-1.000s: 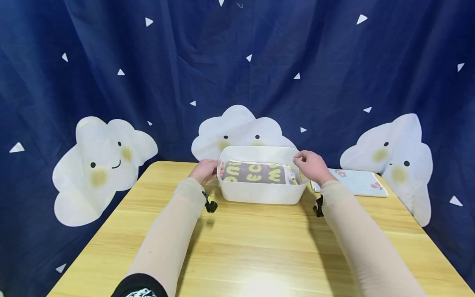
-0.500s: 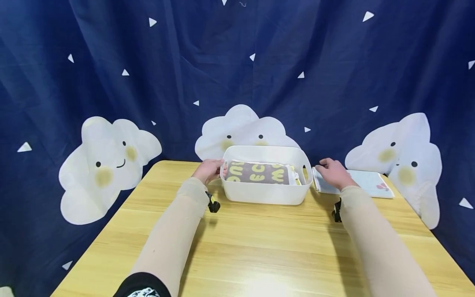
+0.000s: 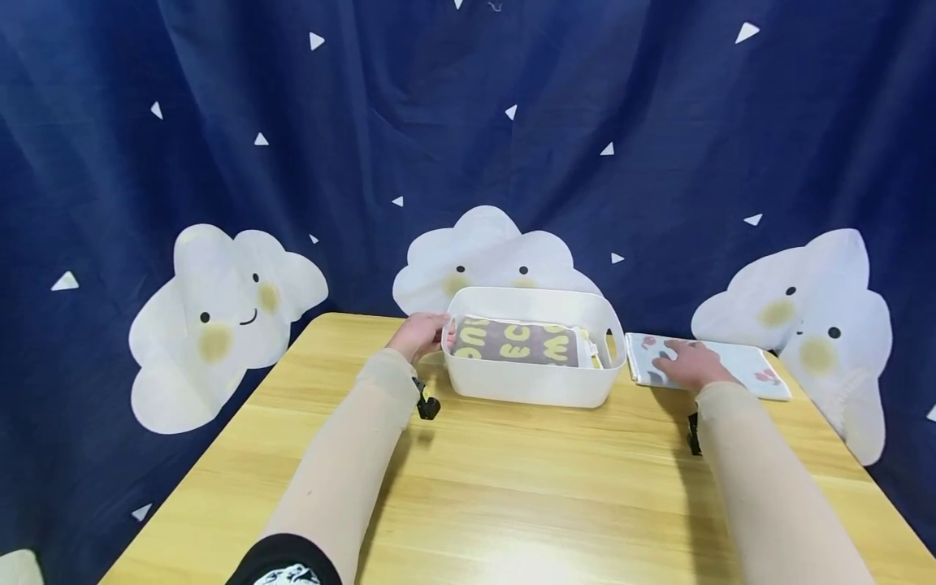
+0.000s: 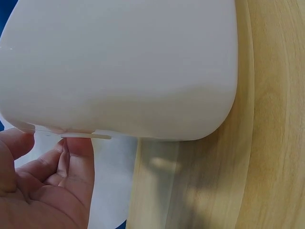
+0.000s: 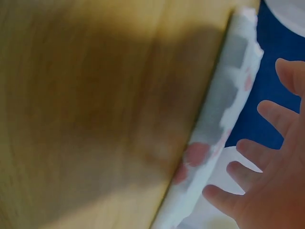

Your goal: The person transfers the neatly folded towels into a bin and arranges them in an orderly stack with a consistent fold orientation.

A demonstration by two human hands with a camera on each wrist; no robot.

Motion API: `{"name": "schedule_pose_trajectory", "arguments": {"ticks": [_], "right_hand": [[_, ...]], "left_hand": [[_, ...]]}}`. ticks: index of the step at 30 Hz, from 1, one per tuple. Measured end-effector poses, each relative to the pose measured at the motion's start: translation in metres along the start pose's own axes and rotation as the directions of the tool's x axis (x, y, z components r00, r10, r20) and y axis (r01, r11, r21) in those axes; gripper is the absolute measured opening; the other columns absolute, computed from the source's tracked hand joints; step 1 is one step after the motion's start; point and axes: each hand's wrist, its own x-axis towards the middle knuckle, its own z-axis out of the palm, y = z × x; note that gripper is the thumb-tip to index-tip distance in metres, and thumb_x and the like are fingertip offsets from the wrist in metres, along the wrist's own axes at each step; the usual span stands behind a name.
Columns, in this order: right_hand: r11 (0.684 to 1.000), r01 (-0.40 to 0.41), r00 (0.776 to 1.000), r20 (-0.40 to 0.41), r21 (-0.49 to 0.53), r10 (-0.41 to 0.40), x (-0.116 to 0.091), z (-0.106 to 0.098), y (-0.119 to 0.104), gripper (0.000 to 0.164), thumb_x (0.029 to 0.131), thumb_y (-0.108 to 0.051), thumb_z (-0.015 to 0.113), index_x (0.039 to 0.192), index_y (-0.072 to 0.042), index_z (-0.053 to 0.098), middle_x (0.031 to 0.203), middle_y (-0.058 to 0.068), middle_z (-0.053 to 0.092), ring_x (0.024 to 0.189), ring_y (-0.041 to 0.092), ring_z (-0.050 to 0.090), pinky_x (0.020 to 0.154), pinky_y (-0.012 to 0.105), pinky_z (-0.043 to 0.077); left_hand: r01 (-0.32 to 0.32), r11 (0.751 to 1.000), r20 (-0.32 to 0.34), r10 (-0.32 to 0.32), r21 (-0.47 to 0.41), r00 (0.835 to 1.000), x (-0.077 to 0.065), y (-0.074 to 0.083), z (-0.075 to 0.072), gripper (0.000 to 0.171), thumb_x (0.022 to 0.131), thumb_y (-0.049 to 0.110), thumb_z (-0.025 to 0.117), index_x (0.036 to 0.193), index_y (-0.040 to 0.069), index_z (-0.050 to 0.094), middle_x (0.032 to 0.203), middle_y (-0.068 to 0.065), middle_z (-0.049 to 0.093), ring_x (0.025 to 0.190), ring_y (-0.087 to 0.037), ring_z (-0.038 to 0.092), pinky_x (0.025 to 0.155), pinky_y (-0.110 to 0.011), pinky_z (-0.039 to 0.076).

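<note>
A white plastic basket with handle holes stands on the table, holding a folded brown cloth with yellow letters. At its left end, my left hand grips the handle; the left wrist view shows the fingers hooked at the handle hole and the thumb at the rim. To the right of the basket lies a folded pale blue cloth with pink flowers. Over it is my right hand, its fingers spread and apart from the cloth in the right wrist view.
The wooden table reaches toward me in front of the basket. A dark blue curtain with white clouds and triangles hangs right behind the table's back edge.
My right hand has left the basket's right end and moved right, over the flowered cloth, with its fingers now spread. My left hand still holds the basket's left handle.
</note>
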Motion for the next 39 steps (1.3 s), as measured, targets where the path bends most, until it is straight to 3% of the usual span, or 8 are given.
{"name": "schedule_pose_trajectory", "arguments": {"ticks": [9,15,21,32,39], "right_hand": [[0.997,-0.069,0.996,0.059,0.032,0.067,-0.008,0.006,0.019,0.076,0.092,-0.049,0.042,0.14,0.007,0.028,0.139,0.039,0.021,0.123,0.061,0.014,0.098,0.068,0.015],[0.995,-0.095,0.984,0.151,0.02,0.091,-0.013,0.003,0.018,0.077,0.093,-0.052,0.041,0.142,0.006,0.024,0.141,0.041,0.01,0.121,0.066,0.012,0.096,0.069,0.018],[0.993,-0.114,0.977,0.18,0.007,0.111,-0.014,0.001,0.016,0.08,0.092,-0.056,0.041,0.144,0.002,0.023,0.142,0.04,0.008,0.122,0.064,0.012,0.096,0.069,0.018],[0.998,-0.038,0.988,0.149,-0.043,0.044,-0.018,0.009,0.009,0.08,0.088,-0.059,0.047,0.14,0.001,0.035,0.14,0.04,0.02,0.115,0.069,0.019,0.088,0.073,0.023],[0.999,0.024,0.99,0.136,-0.04,-0.019,-0.027,0.011,0.001,0.079,0.086,-0.059,0.053,0.137,0.0,0.042,0.14,0.037,0.024,0.118,0.067,0.018,0.09,0.073,0.02]], "left_hand": [[-0.011,1.0,0.001,0.011,-0.01,1.0,0.0,-0.001,0.007,0.039,0.1,0.021,0.046,0.128,-0.006,0.049,0.114,-0.025,0.057,0.089,-0.025,0.06,0.087,-0.037,0.047],[-0.013,1.0,0.014,0.013,0.002,1.0,-0.002,0.0,0.01,0.038,0.1,0.021,0.045,0.126,-0.006,0.051,0.114,-0.024,0.056,0.087,-0.025,0.06,0.086,-0.036,0.048],[-0.013,1.0,0.018,0.014,-0.029,1.0,-0.002,0.003,0.009,0.038,0.1,0.021,0.045,0.126,-0.007,0.05,0.114,-0.024,0.057,0.086,-0.024,0.06,0.09,-0.038,0.045],[0.02,1.0,0.007,-0.02,-0.005,1.0,0.001,-0.001,0.001,0.041,0.1,0.024,0.045,0.129,-0.004,0.049,0.116,-0.023,0.057,0.095,-0.026,0.06,0.09,-0.037,0.046],[0.002,1.0,-0.007,-0.002,-0.023,1.0,0.002,-0.002,-0.001,0.039,0.1,0.022,0.046,0.127,-0.005,0.05,0.114,-0.024,0.057,0.091,-0.026,0.06,0.092,-0.039,0.044]]}}
